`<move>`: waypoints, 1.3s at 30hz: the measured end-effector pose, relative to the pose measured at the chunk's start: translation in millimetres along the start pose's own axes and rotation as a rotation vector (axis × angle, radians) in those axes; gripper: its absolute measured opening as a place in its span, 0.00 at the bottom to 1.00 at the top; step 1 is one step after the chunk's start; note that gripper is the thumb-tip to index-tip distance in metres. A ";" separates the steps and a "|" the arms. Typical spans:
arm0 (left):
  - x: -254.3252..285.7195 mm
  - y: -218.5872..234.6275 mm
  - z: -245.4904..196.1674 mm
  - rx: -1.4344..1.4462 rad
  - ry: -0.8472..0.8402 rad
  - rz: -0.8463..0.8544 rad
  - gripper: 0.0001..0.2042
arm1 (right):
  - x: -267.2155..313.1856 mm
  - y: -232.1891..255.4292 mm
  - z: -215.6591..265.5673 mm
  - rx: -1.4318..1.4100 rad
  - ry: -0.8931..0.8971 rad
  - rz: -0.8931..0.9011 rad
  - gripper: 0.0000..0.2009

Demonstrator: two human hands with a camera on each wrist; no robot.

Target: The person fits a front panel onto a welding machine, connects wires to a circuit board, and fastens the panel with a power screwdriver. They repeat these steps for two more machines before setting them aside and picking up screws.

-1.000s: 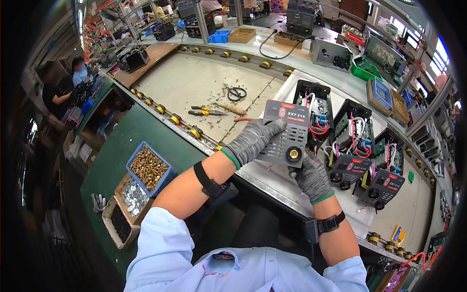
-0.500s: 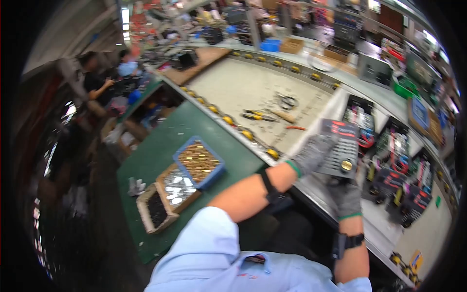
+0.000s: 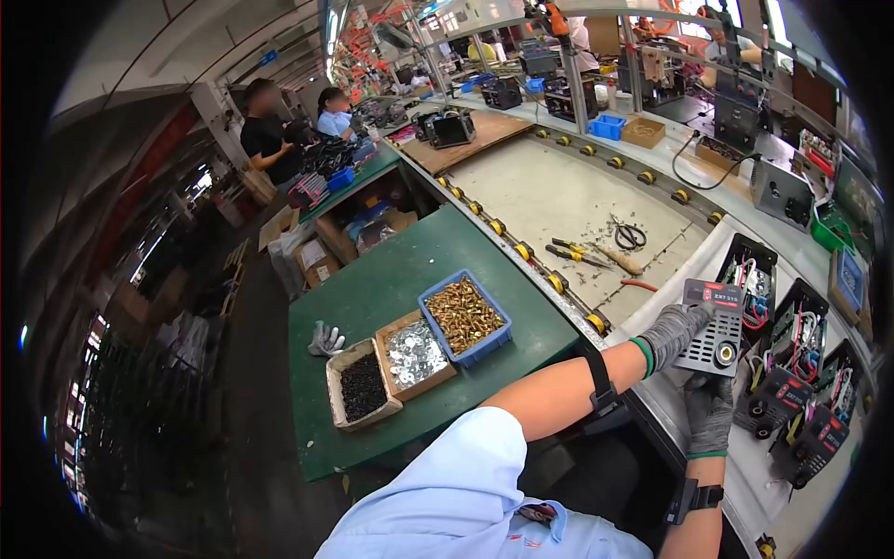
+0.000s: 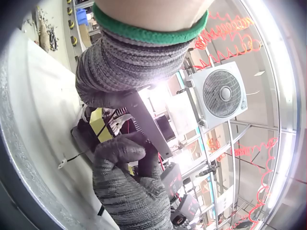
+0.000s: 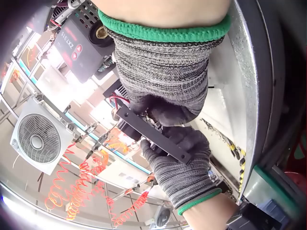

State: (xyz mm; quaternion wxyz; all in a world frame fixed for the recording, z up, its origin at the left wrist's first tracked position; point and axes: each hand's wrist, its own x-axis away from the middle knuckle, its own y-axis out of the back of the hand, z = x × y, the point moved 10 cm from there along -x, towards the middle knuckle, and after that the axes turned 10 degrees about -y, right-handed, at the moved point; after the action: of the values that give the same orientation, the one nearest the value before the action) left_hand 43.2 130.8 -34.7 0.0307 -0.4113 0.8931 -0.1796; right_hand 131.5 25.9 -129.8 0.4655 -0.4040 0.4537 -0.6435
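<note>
A dark grey front panel (image 3: pixel 712 328) with a red label, vent slots and a brass fitting is held up over the bench by both gloved hands. My left hand (image 3: pixel 677 335) grips its left edge, thumb on the front. Below its lower edge, my right hand (image 3: pixel 710 415) has its fingers partly behind the panel. The left wrist view catches the panel (image 4: pixel 146 123) edge-on between both gloves. In the right wrist view the curled fingers of my right hand (image 5: pixel 165 79) are at the panel's back (image 5: pixel 153 136); what they pinch there is hidden.
Open black units (image 3: pixel 792 326) stand to the right of the panel. Pliers (image 3: pixel 577 252), scissors (image 3: pixel 629 237) and scraps lie on the bench behind. On the green table at left are a blue bin of brass screws (image 3: pixel 463 317), washers (image 3: pixel 416 353), black screws (image 3: pixel 361 387) and a glove (image 3: pixel 326 339).
The head view has swung left, so the panel and hands appear farther right and more of the green table and room shows. Both hands still hold the panel.
</note>
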 end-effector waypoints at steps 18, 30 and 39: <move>-18.0 3.5 16.3 0.094 -0.002 -0.025 0.20 | -23.7 -15.5 16.0 0.029 0.078 0.195 0.22; -17.0 9.1 19.5 0.006 0.045 -0.069 0.19 | -15.2 -29.1 -10.9 -0.053 -0.135 -0.098 0.16; -8.8 16.1 7.2 -0.238 0.016 -0.080 0.22 | -8.3 -24.0 -7.0 0.046 -0.194 0.031 0.14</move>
State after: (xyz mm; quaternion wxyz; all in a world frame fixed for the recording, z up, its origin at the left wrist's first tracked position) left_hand 38.8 144.9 -47.9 -0.0327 -0.4458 0.8913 -0.0766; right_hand 121.3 39.1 -109.4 0.5264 -0.4464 0.3978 -0.6045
